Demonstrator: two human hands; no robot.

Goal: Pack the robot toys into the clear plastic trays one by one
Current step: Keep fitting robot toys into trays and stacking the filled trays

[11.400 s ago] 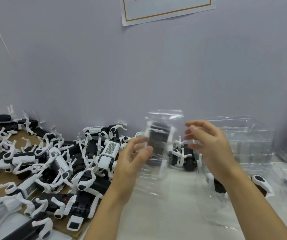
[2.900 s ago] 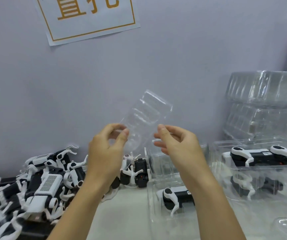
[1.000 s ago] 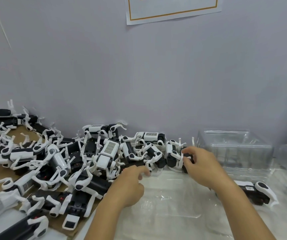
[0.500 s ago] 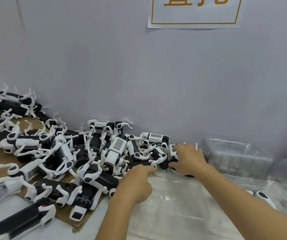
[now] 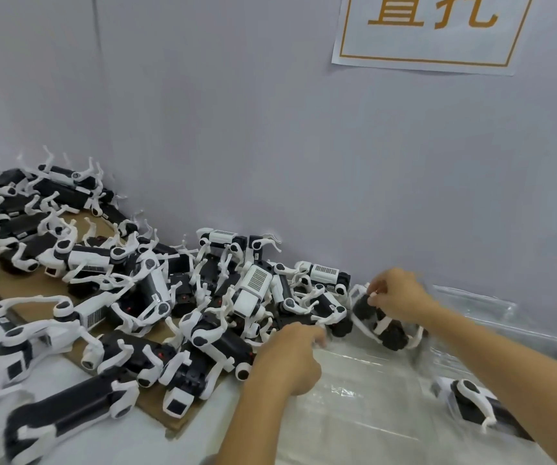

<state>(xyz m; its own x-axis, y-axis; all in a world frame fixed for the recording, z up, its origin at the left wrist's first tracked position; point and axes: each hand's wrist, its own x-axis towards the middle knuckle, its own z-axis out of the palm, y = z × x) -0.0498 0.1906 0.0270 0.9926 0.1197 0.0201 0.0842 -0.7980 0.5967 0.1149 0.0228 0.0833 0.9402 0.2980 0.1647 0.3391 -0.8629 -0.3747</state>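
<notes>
A white bench (image 5: 183, 444) meets a pale grey wall (image 5: 270, 129) bearing a paper sign (image 5: 431, 31). The right hand (image 5: 399, 297) has its grip around a black-and-white robot toy (image 5: 379, 322) beside the toy pile (image 5: 156, 297); the left hand (image 5: 289, 359), loosely curled, rests on a clear plastic tray (image 5: 367, 394)

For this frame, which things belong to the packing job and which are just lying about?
Job:
robot toy gripped by right hand
clear tray under left hand
toy pile

Lying about:
wall sign
cardboard sheet
</notes>
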